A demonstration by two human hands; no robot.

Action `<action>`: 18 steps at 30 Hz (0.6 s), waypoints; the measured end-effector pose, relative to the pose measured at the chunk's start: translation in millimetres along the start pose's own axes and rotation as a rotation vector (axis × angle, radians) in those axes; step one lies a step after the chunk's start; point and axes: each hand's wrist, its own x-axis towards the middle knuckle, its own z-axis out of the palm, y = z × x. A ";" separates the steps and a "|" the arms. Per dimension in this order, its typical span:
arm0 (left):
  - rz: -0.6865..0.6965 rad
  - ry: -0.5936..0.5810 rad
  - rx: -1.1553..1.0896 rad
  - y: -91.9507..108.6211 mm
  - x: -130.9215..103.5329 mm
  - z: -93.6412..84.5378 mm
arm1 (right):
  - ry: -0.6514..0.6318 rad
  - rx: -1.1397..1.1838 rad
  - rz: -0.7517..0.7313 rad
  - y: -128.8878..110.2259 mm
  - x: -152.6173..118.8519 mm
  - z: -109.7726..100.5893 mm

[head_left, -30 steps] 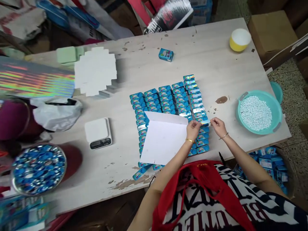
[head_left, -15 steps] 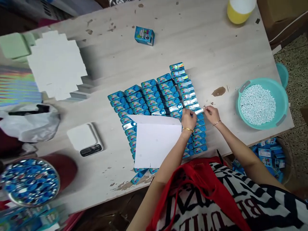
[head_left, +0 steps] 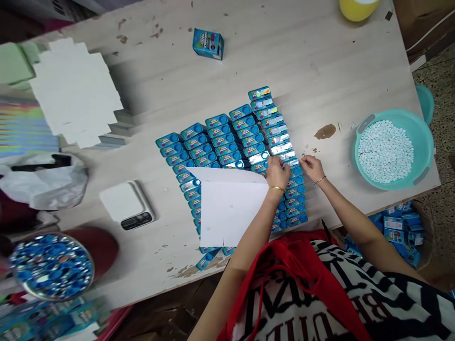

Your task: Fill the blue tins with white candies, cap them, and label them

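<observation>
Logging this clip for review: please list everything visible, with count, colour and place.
blue tins: dozens, blue, rows mid-table
white sheet: one, lying over the tins
teal basin: one, holds white tablets, table's right edge
small carton: one, blue, far side
scale: one, white, left of the tins
yellow bowl: one, far right corner
white card stack: far left
left hand: on the tins
right hand: beside it, on the tin row
</observation>
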 end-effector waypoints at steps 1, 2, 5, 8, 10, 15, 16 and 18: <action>-0.015 0.010 -0.011 0.0 0.6 -0.8 | 0.010 0.016 0.019 1.2 -1.0 1.4; -0.029 0.019 -0.023 0.0 1.0 -1.4 | 0.020 0.030 0.037 2.3 -2.6 2.7; -0.047 0.013 -0.031 -0.2 1.1 -2.2 | 0.038 0.060 0.054 6.6 -11.3 5.8; -0.027 -0.003 -0.010 0.0 -0.5 -1.6 | -0.030 0.021 0.008 13.5 -21.6 7.2; -0.012 -0.006 0.013 1.5 -2.7 -1.8 | -0.150 -0.116 -0.016 17.7 -26.0 5.7; -0.021 -0.052 0.103 5.8 -9.7 -3.0 | -0.269 -0.398 -0.053 16.8 -26.8 -3.9; -0.019 -0.053 0.121 5.8 -9.8 -3.4 | -0.260 -0.433 -0.056 15.9 -26.1 -4.7; 0.039 -0.074 0.135 6.1 -9.3 -7.9 | -0.221 -0.486 -0.045 14.7 -25.8 -4.7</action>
